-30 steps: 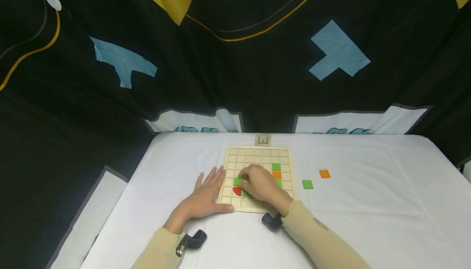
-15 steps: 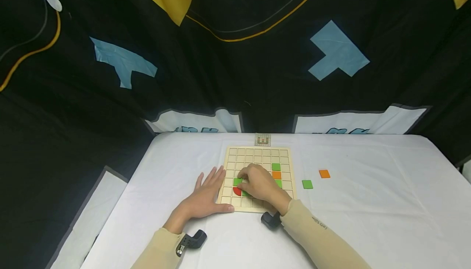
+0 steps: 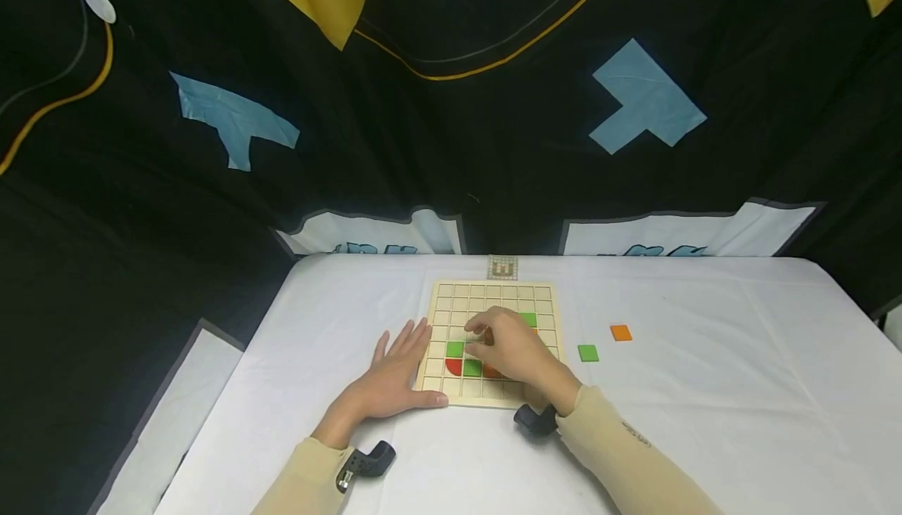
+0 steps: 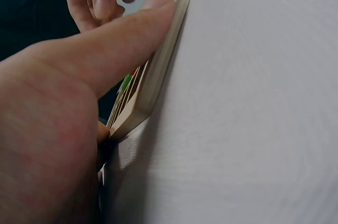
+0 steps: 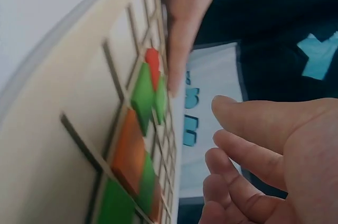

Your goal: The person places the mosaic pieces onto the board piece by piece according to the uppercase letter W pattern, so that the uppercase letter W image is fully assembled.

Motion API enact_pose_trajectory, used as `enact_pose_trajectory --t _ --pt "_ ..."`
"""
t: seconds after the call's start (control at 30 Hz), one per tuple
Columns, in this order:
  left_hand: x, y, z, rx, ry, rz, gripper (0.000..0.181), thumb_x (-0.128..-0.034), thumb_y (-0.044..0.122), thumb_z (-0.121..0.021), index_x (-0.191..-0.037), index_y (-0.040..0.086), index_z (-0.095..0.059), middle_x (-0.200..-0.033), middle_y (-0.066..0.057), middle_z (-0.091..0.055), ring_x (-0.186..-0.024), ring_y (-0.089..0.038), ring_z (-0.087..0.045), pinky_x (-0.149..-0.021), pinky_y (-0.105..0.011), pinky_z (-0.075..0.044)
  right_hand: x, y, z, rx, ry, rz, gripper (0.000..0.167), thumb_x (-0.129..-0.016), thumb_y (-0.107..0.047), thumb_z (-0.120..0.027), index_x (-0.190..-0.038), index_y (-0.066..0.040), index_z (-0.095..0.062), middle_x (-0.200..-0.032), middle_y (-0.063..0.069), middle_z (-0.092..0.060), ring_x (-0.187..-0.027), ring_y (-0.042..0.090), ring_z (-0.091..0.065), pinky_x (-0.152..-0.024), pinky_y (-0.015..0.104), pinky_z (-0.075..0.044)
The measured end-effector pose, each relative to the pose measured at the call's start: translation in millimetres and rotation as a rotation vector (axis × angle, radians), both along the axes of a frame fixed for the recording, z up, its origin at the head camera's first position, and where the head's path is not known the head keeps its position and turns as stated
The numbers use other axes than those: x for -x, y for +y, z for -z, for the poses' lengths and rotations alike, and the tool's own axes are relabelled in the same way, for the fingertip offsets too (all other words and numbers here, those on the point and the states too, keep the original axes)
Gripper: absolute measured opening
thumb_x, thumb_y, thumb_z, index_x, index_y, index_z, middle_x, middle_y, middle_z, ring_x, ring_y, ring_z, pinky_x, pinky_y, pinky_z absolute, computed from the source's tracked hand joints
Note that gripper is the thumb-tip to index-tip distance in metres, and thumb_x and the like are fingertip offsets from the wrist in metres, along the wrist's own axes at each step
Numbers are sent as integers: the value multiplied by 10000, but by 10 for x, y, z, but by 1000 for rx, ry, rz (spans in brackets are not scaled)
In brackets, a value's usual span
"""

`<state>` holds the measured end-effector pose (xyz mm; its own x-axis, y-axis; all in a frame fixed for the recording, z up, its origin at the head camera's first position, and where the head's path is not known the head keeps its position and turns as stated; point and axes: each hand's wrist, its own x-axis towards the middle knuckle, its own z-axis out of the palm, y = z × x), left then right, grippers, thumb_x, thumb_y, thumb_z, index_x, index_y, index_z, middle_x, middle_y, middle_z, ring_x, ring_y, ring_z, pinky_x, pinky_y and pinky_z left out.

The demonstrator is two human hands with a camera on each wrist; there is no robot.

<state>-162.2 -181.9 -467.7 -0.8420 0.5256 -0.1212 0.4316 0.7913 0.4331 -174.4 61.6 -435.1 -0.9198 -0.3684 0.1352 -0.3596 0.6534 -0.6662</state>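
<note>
A wooden grid board point(image 3: 461, 292) lies on the table with several flat tiles in its cells. My left hand point(image 3: 395, 386) rests at its left side, fingers spread straight along the edge and thumb on the near left corner. Over the board hovers my right hand point(image 3: 514, 347), fingers loosely bent, thumb apart, nothing between them in the right wrist view. Left of its fingertips are a green square tile point(image 3: 455, 350), a red rounded tile point(image 3: 454, 367) and another green tile point(image 3: 472, 368). An orange tile point(image 3: 491, 372) shows partly under the hand, which also hides other cells.
To the right of the board lie a loose green tile point(image 3: 588, 353) and an orange tile point(image 3: 621, 333). Behind the board is a small gridded pattern card point(image 3: 503, 268). A white cloth point(image 3: 705, 390) covers the table; a dark curtain point(image 3: 451, 155) hangs beyond it.
My right hand has drawn off the green tile, rising and shifting right, with thumb and fingers apart. The green tile stays in its cell, and the orange tile now shows. My left hand keeps still.
</note>
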Motion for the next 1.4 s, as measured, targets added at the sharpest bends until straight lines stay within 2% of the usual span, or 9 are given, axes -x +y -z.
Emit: enact_pose_trajectory --t 0.13,0.37,0.57,0.9,1.07,1.4 --pt "-1 3 1 2 -4 -7 1191 -818 745 -633 -1606 17 -115 -1686 -116 -25 -1543 -318 56 -1183 -605 97 -44 109 -65 1 -1 31 257 -868 -174 -801 -1103 -85 -749 -1033 16 -690 -869 175 -609 -762 334 -513" --pt "-8 5 1 -4 -11 -22 1190 -813 738 -644 -1608 26 -117 -1688 -105 -26 -1545 -308 59 -1186 -600 94 -110 334 -95 6 23 58 259 -863 -168 -804 -1107 -103 -749 -1078 7 -699 -912 189 -622 -774 355 -523" --pt "-10 1 5 -9 -9 -25 1192 -808 730 -655 -1607 23 -123 -1687 -112 -30 -1545 -314 53 -1184 -606 92 -140 551 -87 27 6 78 275 -878 -163 -787 -1137 -81 -739 -1085 47 -699 -917 216 -621 -783 367 -514" --pt "-12 -2 3 -11 -16 -22 1185 -813 727 -650 -1608 27 -119 -1688 -104 -23 -1545 -305 61 -1184 -593 105 -181 961 -49 51 12 176 281 -859 -142 -795 -1125 -65 -743 -1052 53 -693 -849 206 -567 -683 334 -487" --pt "-13 5 -2 -7 -15 -23 1183 -814 723 -652 -1608 27 -119 -1688 -102 -24 -1545 -303 58 -1186 -591 103 -208 1161 -35 33 13 235 284 -868 -151 -779 -1137 -70 -738 -1068 57 -694 -893 225 -585 -717 350 -496" --pt "-15 2 -5 -11 -9 -19 1183 -816 716 -659 -1608 26 -117 -1687 -107 -29 -1544 -308 55 -1184 -597 102 -262 1455 12 12 -26 292 310 -886 -186 -772 -1165 -61 -721 -1032 87 -663 -900 240 -554 -731 366 -475"
